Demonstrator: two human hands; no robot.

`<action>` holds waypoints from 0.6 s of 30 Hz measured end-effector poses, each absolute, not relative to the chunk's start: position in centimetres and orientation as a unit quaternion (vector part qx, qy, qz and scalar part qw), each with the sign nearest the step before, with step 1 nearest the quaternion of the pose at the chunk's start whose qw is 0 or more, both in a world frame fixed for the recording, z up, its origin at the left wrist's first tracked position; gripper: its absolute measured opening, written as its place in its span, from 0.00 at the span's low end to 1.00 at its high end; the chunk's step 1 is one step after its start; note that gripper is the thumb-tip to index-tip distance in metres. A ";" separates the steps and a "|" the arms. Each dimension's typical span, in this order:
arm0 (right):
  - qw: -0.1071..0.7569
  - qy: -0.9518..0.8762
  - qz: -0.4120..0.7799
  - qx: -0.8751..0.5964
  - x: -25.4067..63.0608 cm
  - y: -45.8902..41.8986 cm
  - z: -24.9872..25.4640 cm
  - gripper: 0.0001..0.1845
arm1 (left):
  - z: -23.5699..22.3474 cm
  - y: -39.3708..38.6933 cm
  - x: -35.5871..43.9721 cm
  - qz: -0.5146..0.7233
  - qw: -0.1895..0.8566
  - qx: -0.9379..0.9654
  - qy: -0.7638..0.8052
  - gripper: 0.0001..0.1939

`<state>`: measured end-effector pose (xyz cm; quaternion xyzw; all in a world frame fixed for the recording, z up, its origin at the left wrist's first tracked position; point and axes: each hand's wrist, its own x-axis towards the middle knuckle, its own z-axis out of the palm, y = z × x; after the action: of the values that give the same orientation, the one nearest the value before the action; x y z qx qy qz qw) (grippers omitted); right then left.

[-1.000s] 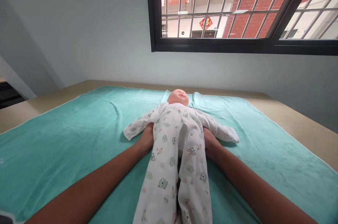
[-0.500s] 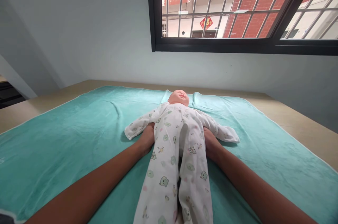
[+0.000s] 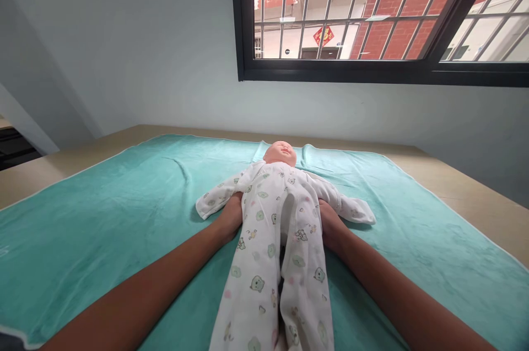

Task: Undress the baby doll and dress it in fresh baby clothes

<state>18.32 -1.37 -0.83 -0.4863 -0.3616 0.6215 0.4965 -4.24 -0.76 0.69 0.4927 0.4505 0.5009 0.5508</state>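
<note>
A baby doll point(image 3: 280, 154) lies on its back on a turquoise blanket point(image 3: 124, 202), head toward the wall. It wears a white sleepsuit point(image 3: 264, 230) printed with small green and pink animals; both sleeves are spread sideways and the legs stretch toward me. My left hand point(image 3: 232, 217) is at the doll's side, below the left-hand sleeve, its fingers hidden behind the sleepsuit. On the other side my right hand point(image 3: 329, 224) touches the sleepsuit below the right-hand sleeve, and its fingers are also out of sight under the cloth or the body.
The blanket covers most of a light wooden table point(image 3: 450, 174), whose bare edge shows along the back and right. Behind it stands a pale wall point(image 3: 165, 64) with a black-framed, barred window point(image 3: 339, 70). A dark object point(image 3: 14, 147) is at the far left.
</note>
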 end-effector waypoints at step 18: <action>0.494 -0.363 0.623 -0.486 18.4 -1.1 -1.4 0.15 | 0.8 -0.9 -4.3 0.487 0.533 0.530 0.444 0.17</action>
<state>18.42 -1.12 -1.35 -0.4857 -0.3627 0.6231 0.4943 -4.27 -0.88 0.76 0.5303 0.4445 0.4872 0.5327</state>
